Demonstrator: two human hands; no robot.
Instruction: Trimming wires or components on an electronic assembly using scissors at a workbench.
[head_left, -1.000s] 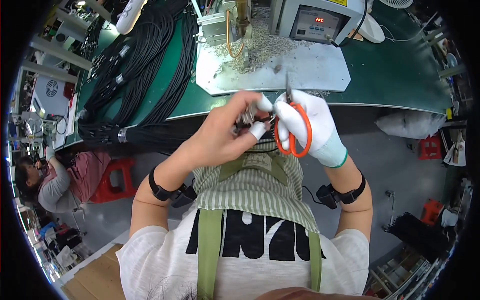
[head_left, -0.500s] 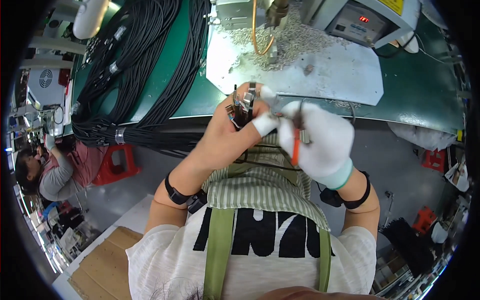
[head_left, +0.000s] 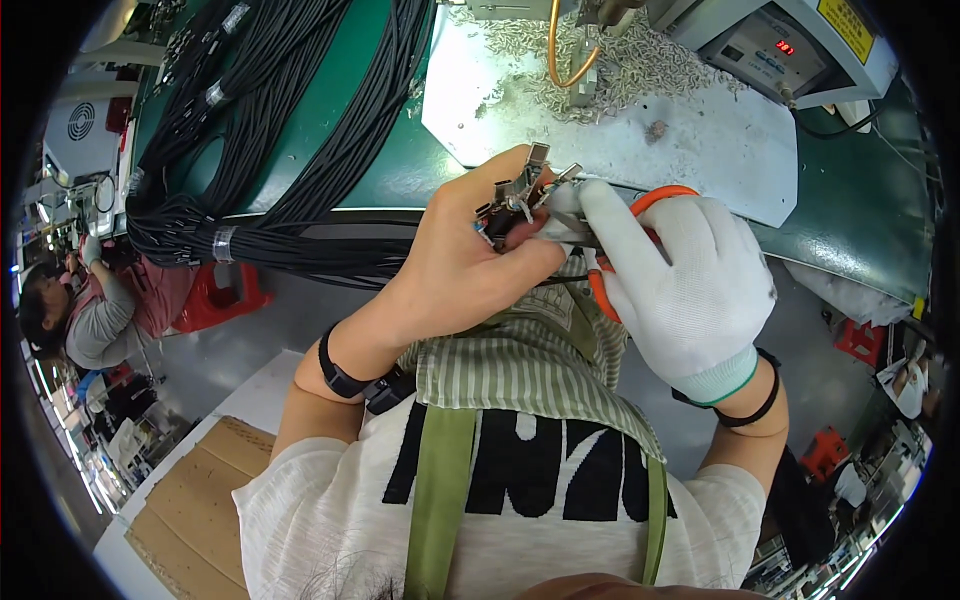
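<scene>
A cluster of small metal connectors [head_left: 518, 195] on thin wires sits pinched in the fingers of the bare left hand [head_left: 470, 255], held above the near edge of the green workbench [head_left: 400, 170]. Just to its right, touching it, the white-gloved right hand [head_left: 680, 285] is closed around orange-handled scissors [head_left: 640, 215], the blades hidden at the connectors.

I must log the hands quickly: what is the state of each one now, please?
Left hand: closed, holding a cluster of small metal connectors.
Right hand: gloved, closed on orange-handled scissors, tip at the connectors.
</scene>
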